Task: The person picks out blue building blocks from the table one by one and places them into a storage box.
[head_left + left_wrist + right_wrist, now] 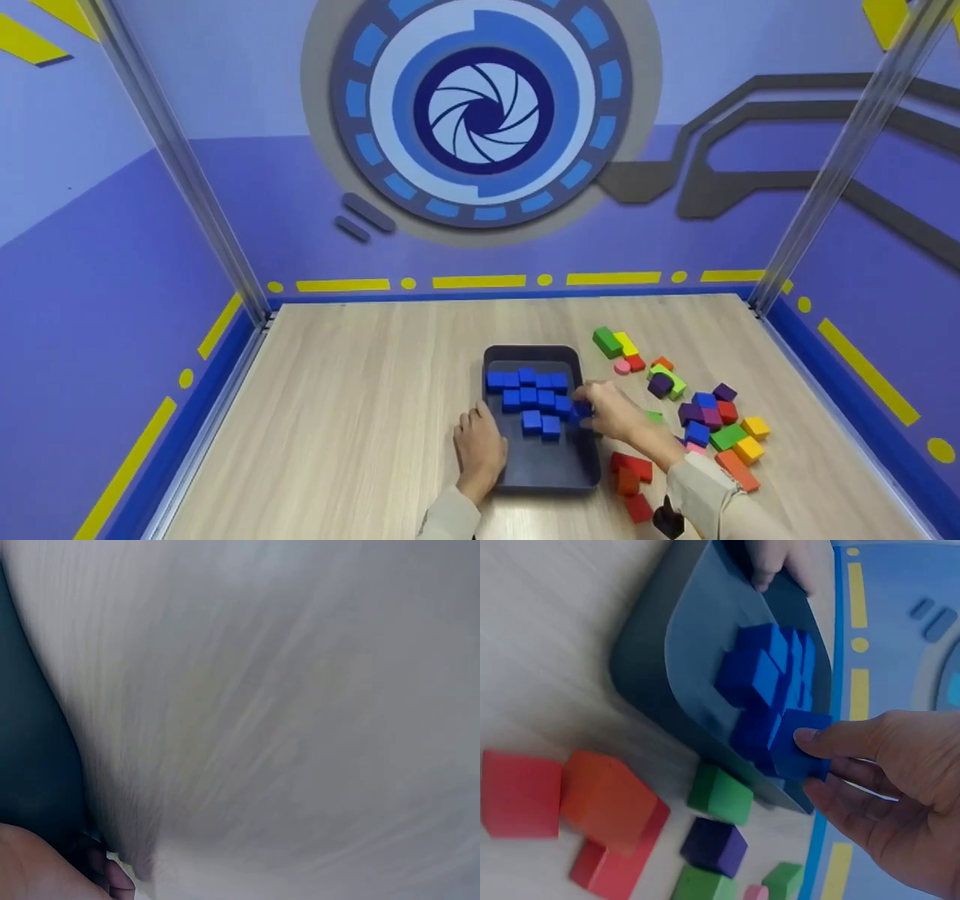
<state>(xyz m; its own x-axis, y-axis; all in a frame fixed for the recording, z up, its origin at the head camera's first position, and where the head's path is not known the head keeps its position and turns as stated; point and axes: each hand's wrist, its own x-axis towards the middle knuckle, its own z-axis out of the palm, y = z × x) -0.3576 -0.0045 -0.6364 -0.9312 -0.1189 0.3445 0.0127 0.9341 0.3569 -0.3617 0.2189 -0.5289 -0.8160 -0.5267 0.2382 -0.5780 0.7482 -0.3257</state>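
Head view, L to R: wood-grain table [337,420], bare on its left part. Left hand [478,448] rests at the tray's left wall, near the front corner, fingers relaxed and fairly straight, touching the rim; grips nothing. Left wrist view is blurred, only a fingertip [120,881] beside dark tray wall and pale table; no more can be told there. Dark tray [544,469], rectangular, rounded corners, sits mid-table; approx. a dozen blue blocks [529,390] packed in rows across its rear half, front half bare. Right hand [611,409] at the tray's right wall, thumb and fingers pinching one blue cube [581,410]; cube sits just over the right rim, next to the packed rows. Right wrist view confirms: thumb on top face of the blue cube [799,746], fingers under, hand part-closed round it. R of tray: loose pile of mixed blocks, incl. green block [607,341], yellow block [626,343], pink disc [622,366], purple cube [660,385], red blocks [631,466] near the right sleeve [701,487], orange block [739,470] at far R edge of pile. Pile lies apart from the tray, all on the table.
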